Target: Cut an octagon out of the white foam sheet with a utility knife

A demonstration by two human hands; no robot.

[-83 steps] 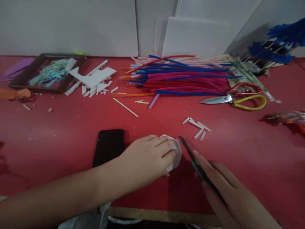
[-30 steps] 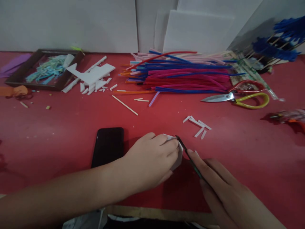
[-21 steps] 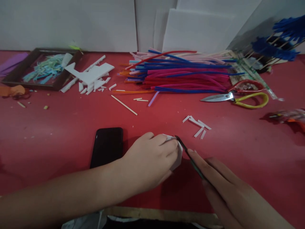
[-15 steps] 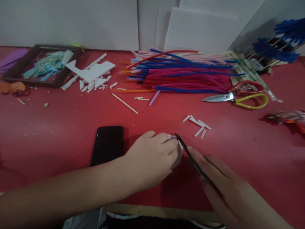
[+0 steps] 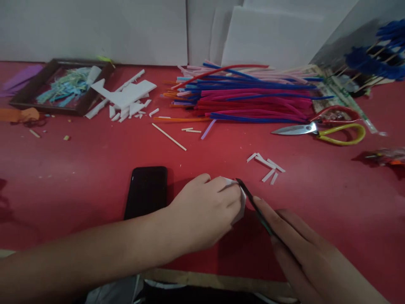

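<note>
My left hand (image 5: 205, 211) is closed over a small white piece (image 5: 242, 207), pressing it against the red tabletop (image 5: 104, 169); most of the piece is hidden under the fingers. My right hand (image 5: 300, 245) grips a dark, slim cutter (image 5: 259, 213), with the index finger stretched along it. The cutter's tip lies at the upper right edge of the white piece, close to my left fingers. Several narrow white strips (image 5: 267, 164) lie just beyond the cutter. A black phone (image 5: 147, 190) rests behind my left forearm.
Scissors (image 5: 311, 128) with red and yellow handles lie at the right, near a pile of coloured pipe cleaners (image 5: 253, 95). White foam scraps (image 5: 129, 95) and a brown frame (image 5: 47, 109) are at the back left. Blue flowers on sticks (image 5: 373, 63) stand back right.
The whole view has shifted slightly, so things appear a little further right. Both hands keep nearly the same pose around the white piece and cutter.
</note>
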